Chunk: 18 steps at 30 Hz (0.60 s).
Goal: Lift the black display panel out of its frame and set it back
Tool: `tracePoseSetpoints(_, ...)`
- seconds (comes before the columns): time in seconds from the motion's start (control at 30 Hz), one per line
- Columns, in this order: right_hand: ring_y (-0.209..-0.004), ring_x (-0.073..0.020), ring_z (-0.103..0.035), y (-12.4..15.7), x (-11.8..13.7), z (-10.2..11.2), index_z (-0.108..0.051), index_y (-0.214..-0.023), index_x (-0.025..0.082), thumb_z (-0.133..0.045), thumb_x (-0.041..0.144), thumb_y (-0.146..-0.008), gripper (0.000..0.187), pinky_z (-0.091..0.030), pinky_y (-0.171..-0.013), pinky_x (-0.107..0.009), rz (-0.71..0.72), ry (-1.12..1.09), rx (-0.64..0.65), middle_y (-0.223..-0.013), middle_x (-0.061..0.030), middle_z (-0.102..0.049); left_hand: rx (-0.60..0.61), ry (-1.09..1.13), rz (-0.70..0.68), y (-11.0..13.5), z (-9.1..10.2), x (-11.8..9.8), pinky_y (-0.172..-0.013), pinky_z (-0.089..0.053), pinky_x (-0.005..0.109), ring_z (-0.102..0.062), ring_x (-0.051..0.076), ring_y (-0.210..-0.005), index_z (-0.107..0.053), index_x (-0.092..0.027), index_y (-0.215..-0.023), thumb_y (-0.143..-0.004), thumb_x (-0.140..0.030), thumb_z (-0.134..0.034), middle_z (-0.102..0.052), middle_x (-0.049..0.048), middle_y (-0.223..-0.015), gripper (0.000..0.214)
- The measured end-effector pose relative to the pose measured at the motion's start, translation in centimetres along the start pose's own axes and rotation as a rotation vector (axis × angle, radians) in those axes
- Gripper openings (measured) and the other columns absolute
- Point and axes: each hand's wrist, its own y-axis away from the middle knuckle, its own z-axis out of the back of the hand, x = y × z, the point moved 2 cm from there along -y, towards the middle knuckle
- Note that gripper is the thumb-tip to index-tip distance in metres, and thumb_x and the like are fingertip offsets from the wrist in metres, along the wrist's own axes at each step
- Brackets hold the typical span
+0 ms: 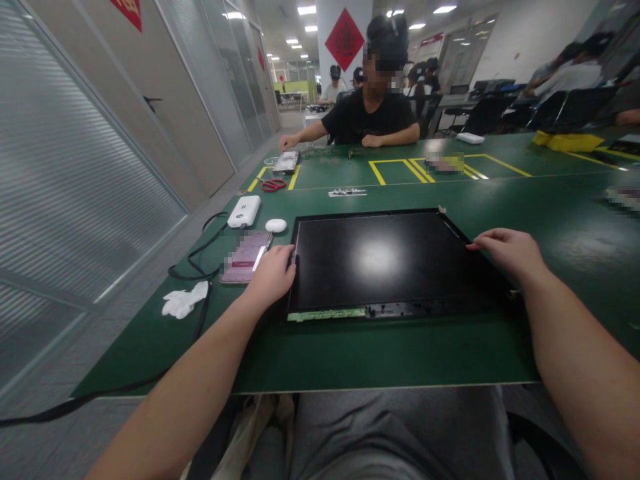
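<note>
A black LCD panel [385, 263] lies on the green desk [390, 360], with a circuit board strip [327, 315] along its near edge. The left hand [273, 272] grasps the panel's left edge; the right hand [513, 255] pinches its right edge. Just beside the left hand lies a smartphone [245, 259], near a white earbud case [276, 226] and power bank [244, 211].

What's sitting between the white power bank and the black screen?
In the head view, a small white case lies between the power bank and the screen.
</note>
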Motion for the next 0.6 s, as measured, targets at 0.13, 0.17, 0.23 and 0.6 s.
tracePoseSetpoints(0.13, -0.070, -0.0198, -0.055, -0.29, -0.36, -0.12, -0.073, -0.073, 0.021, -0.064, 0.038, -0.061, 0.023, -0.039, -0.065, -0.034, 0.019, -0.020, -0.003, -0.077, -0.0058, -0.076, 0.015, -0.004, 0.001, 0.05, -0.16, 0.00, -0.112, -0.040, 0.053, -0.057, 0.037, -0.126, -0.057, -0.010, -0.137, -0.088, -0.023, -0.048, -0.063, 0.0204, -0.136, 0.052)
tracePoseSetpoints(0.17, -0.070, -0.0199, -0.054, -0.30, -0.35, -0.13, -0.073, -0.073, 0.021, -0.064, 0.038, -0.060, 0.023, -0.039, -0.065, -0.034, 0.018, -0.022, -0.001, -0.077, -0.0060, -0.076, 0.022, -0.001, 0.003, 0.07, -0.19, 0.02, -0.112, -0.040, 0.053, -0.058, 0.037, -0.126, -0.057, -0.011, -0.138, -0.088, -0.023, -0.048, -0.064, 0.0191, -0.135, 0.052)
tracePoseSetpoints(0.23, -0.070, -0.0198, -0.055, -0.22, -0.20, -0.12, -0.074, -0.074, 0.021, -0.064, 0.037, -0.060, 0.023, -0.039, -0.066, -0.033, 0.011, -0.023, 0.005, -0.078, -0.0062, -0.076, 0.035, 0.004, 0.015, 0.09, -0.24, 0.08, -0.111, -0.041, 0.052, -0.058, 0.036, -0.126, -0.057, -0.014, -0.139, -0.089, -0.023, -0.047, -0.066, 0.0171, -0.134, 0.052)
tracePoseSetpoints(0.6, -0.066, -0.0192, -0.053, 0.03, 0.38, 0.08, -0.072, -0.070, 0.022, -0.063, 0.038, -0.061, 0.022, -0.039, -0.064, -0.034, -0.013, 0.036, -0.009, -0.073, -0.0048, -0.073, 0.034, 0.132, 0.032, 0.12, -0.16, 0.45, -0.113, -0.041, 0.049, -0.058, 0.033, -0.130, -0.062, -0.012, -0.136, -0.088, -0.016, -0.045, -0.065, 0.0157, -0.137, 0.050)
